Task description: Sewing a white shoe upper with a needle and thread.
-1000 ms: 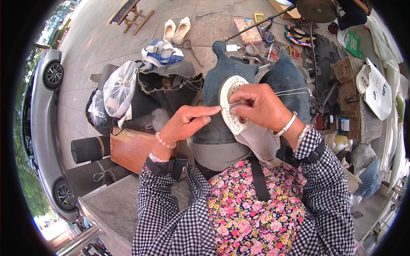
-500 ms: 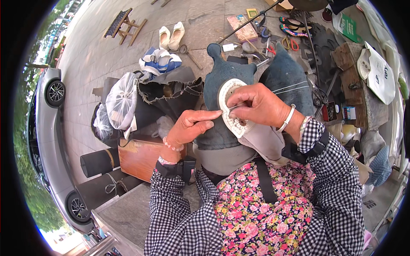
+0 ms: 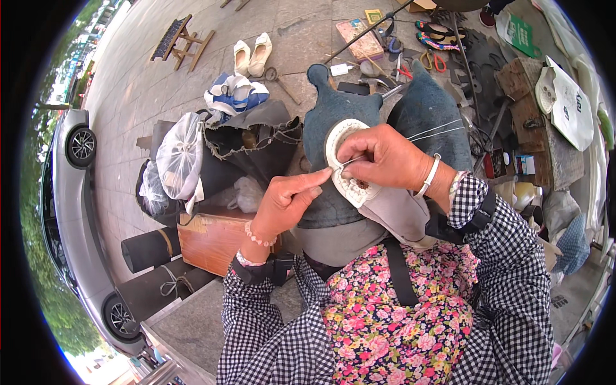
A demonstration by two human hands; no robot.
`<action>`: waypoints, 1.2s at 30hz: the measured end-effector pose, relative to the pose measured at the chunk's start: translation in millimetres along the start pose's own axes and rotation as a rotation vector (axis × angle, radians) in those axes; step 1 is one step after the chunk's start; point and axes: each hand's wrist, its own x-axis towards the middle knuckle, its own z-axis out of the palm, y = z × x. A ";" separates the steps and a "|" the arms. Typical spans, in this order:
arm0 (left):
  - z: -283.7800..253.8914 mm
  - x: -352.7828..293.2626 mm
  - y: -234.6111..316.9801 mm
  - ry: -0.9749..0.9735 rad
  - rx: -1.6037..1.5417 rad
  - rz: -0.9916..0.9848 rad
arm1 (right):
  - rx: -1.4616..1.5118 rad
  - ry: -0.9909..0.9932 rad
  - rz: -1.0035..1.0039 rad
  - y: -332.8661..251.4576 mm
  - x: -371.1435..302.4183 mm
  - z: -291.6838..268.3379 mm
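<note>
viewpoint tilted a little since the picture a second ago, so the grey car [image 3: 80,218] and folding stool [image 3: 174,40] sit lower, while both hands have hardly moved relative to the shoe. nearest is a floral apron [image 3: 372,308], with checked sleeves [image 3: 513,282] either side. just beyond it the white and grey shoe [image 3: 350,189] is held over the blue cloth [image 3: 324,202] on the lap. the right hand [image 3: 388,160] pinches a thin strand, needle or thread, against the shoe; white threads [image 3: 436,130] stretch to its right. the left hand [image 3: 284,199] points its forefinger at the shoe's pale rim, touching it, thumb apart; i cannot tell whether it grips anything. farther left stand a wooden box [image 3: 212,242] and a clear plastic bag [image 3: 183,154]. beyond, on the paving, are white shoes [image 3: 259,56] and red-handled scissors [image 3: 439,62], then the stool, with the car off to the left.
</note>
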 end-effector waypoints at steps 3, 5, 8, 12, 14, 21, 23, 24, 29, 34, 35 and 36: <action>0.6 -6.2 8.5 0.037 0.110 -0.005 | -0.097 -0.042 0.013 -6.3 -0.3 3.1; -1.5 -6.9 5.5 0.024 0.005 -0.017 | -0.129 -0.018 0.045 -10.4 -1.4 4.3; -9.3 -8.2 8.5 -0.067 -0.102 -0.216 | -0.110 -0.004 -0.027 -3.1 -1.6 5.2; -14.1 -7.9 6.9 -0.099 -0.117 -0.254 | -0.127 0.018 -0.123 -0.1 -1.9 6.3; -15.5 -6.6 6.2 -0.110 -0.094 -0.196 | -0.107 0.000 -0.100 -4.6 -2.9 5.2; -13.5 -0.9 7.1 -0.058 0.160 0.139 | -0.253 0.057 -0.182 -4.2 -3.4 8.6; -14.4 -1.2 13.3 -0.086 0.260 0.087 | -0.323 0.107 -0.234 -2.1 -2.7 10.8; -13.6 -0.4 14.4 -0.089 0.258 0.088 | -0.323 0.110 -0.231 -2.7 -3.1 10.1; -5.1 0.1 9.5 -0.002 0.203 0.125 | -0.389 0.111 -0.241 -3.4 -2.2 9.6; -9.2 1.2 12.4 -0.078 -0.226 -0.337 | -0.317 0.095 -0.186 -5.4 -1.6 6.4; -9.4 2.4 12.8 -0.089 -0.325 -0.406 | -0.268 0.092 -0.140 -5.7 -1.4 5.7; -6.5 2.3 12.8 -0.089 -0.324 -0.405 | -0.269 0.093 -0.141 -4.3 -0.6 5.0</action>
